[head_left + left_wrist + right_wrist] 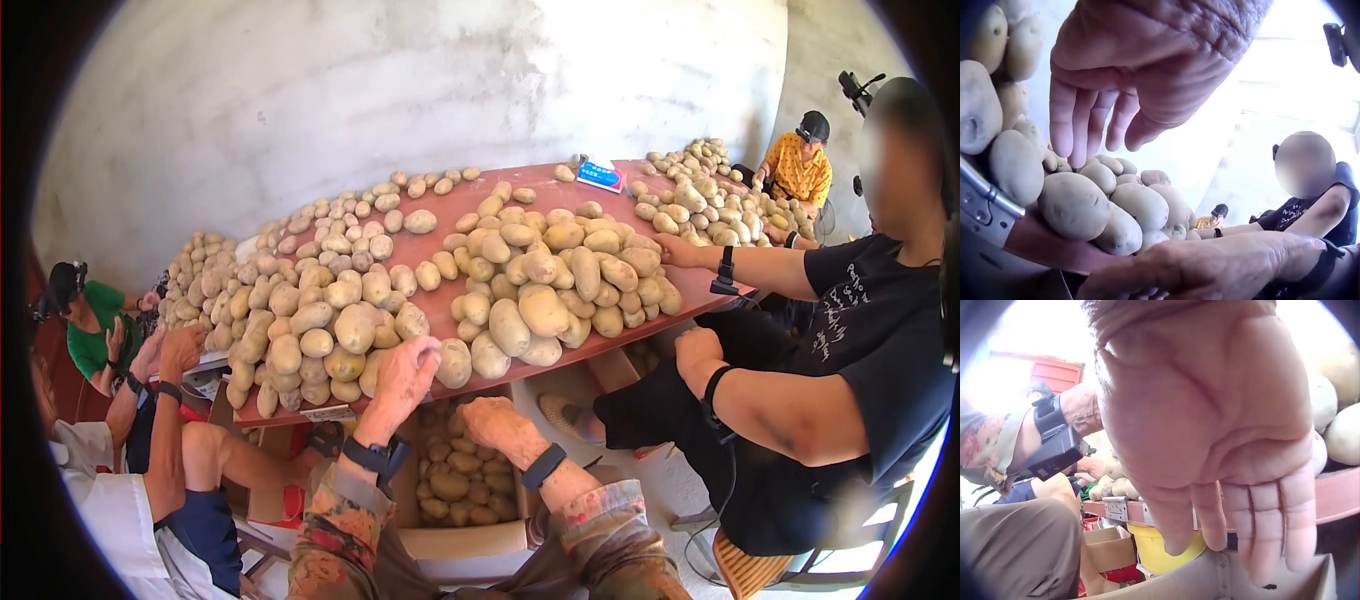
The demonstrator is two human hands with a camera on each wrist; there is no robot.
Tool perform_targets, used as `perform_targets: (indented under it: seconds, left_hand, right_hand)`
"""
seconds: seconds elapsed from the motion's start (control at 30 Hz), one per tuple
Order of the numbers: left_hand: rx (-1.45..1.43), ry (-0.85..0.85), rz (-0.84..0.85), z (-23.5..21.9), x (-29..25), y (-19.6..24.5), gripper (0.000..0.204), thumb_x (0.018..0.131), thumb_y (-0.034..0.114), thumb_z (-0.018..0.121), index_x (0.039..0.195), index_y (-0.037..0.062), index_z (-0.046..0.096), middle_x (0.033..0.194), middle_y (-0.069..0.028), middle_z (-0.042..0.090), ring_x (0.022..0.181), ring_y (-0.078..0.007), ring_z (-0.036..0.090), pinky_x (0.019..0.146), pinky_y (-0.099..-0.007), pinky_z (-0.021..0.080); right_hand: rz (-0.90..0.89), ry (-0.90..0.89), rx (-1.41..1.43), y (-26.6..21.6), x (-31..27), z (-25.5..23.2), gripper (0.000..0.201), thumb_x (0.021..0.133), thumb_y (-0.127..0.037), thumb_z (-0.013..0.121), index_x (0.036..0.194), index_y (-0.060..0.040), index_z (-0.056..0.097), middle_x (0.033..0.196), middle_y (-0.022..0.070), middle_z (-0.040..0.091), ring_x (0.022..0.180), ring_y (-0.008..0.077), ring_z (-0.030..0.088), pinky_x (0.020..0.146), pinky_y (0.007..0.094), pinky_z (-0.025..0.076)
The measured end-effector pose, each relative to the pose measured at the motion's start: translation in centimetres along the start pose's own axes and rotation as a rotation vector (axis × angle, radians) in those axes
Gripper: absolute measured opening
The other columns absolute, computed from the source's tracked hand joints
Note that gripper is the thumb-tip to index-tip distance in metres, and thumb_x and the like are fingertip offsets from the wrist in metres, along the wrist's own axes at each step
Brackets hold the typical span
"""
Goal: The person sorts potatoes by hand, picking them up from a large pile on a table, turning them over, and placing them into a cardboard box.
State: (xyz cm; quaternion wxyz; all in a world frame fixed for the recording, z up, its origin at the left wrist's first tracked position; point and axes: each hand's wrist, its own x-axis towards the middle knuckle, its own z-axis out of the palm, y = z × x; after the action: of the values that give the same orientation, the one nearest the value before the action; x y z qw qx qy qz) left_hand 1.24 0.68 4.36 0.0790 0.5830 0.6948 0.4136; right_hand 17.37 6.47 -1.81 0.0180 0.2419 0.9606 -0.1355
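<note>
My left hand point(403, 382) hovers at the near edge of the red table, beside the front potatoes point(455, 363) of a big heap. In the left wrist view its fingers point(1099, 122) hang loosely bent with nothing between them. Lower and to the right, my right hand point(500, 424) is above a cardboard box point(470, 543) that holds several potatoes point(450, 486). Its palm point(1210, 406) faces the camera in the right wrist view, fingers straight and pointing down, holding nothing. Part of the box's contents is hidden behind my hands and wrists.
Large potato heaps point(545, 310) cover much of the red table point(440, 222). A person in a black shirt point(860, 310) sits at right, one hand at the heap. Other people sit at left and far right. A yellow bucket point(1163, 550) stands under the table edge.
</note>
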Motion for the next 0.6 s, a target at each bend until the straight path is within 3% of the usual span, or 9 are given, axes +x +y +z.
perform_targets:
  seconds: [0.23, 0.33, 0.43, 0.6]
  left_hand:
    - [-0.074, -0.088, 0.003, 1.0, 4.5, -2.4, 0.035, 0.087, 0.017, 0.064, 0.118, 0.002, 0.06, 0.097, -0.0191, 0.069, 0.093, -0.0329, 0.068, 0.079, -0.0402, 0.054]
    - [-0.018, -0.116, 0.076, 1.7, 6.2, -1.9, 0.047, 0.085, 0.02, 0.066, 0.128, 0.0021, 0.054, 0.107, -0.0212, 0.064, 0.103, -0.0346, 0.064, 0.087, -0.0427, 0.051]
    - [0.018, -0.207, 0.038, 3.2, 7.9, -2.1, 0.056, 0.084, 0.022, 0.068, 0.132, 0.0019, 0.049, 0.117, -0.0226, 0.058, 0.113, -0.0374, 0.056, 0.096, -0.0444, 0.046]
    - [0.086, -0.324, 0.045, 5.2, 10.1, -1.6, 0.061, 0.082, 0.022, 0.069, 0.136, 0.003, 0.046, 0.125, -0.0233, 0.051, 0.118, -0.0407, 0.051, 0.097, -0.0462, 0.043]
  right_hand:
    - [-0.045, 0.019, 0.005, -0.2, 1.7, 0.4, 0.019, 0.086, -0.011, 0.056, 0.098, -0.0024, 0.068, 0.086, 0.0186, 0.072, 0.087, 0.0356, 0.071, 0.074, 0.0457, 0.057]
    - [-0.045, -0.016, 0.021, -0.6, 2.0, -0.3, 0.019, 0.087, -0.011, 0.056, 0.099, -0.0028, 0.068, 0.089, 0.0187, 0.072, 0.09, 0.0352, 0.071, 0.076, 0.0455, 0.056]
    - [-0.017, -0.075, 0.046, -0.8, 2.8, -0.2, 0.019, 0.087, -0.011, 0.056, 0.1, -0.0035, 0.068, 0.092, 0.0179, 0.072, 0.093, 0.0344, 0.07, 0.08, 0.045, 0.056]
    - [-0.017, -0.083, 0.046, -1.0, 2.8, -0.6, 0.02, 0.086, -0.014, 0.06, 0.102, -0.0042, 0.067, 0.096, 0.0158, 0.072, 0.096, 0.0332, 0.07, 0.083, 0.0439, 0.055]
